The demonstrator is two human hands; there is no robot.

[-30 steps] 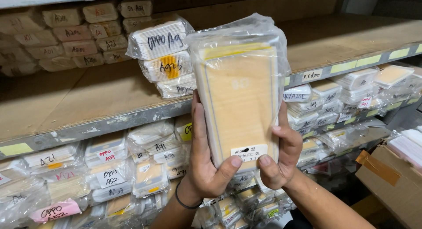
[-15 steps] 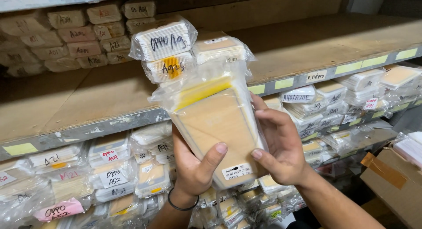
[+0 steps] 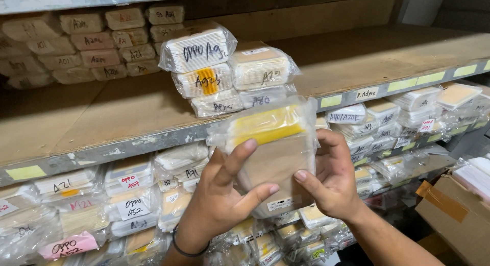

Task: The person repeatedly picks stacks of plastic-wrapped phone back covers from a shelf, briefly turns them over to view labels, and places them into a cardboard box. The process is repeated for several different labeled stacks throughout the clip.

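Note:
I hold a flat tan packet (image 3: pixel 278 156) wrapped in clear plastic, with a yellow strip near its top and a small white label at its bottom. My left hand (image 3: pixel 222 199) grips its left side, thumb and fingers across the front. My right hand (image 3: pixel 332 182) grips its right edge. The packet is tilted back, just below the edge of a wooden shelf (image 3: pixel 102 123). Behind it on that shelf stands a stack of plastic-wrapped bundles (image 3: pixel 224 72) with handwritten marks.
More wrapped bundles (image 3: pixel 97 41) are stacked at the back left of the shelf. The lower shelf (image 3: pixel 122 199) is packed with labelled bundles. A metal shelf edge (image 3: pixel 388 87) carries yellow tags. A cardboard box (image 3: pixel 457 215) sits at lower right.
The packet has come down from upright in front of the shelf to lower and tilted back. My left hand has shifted from its bottom edge onto its front.

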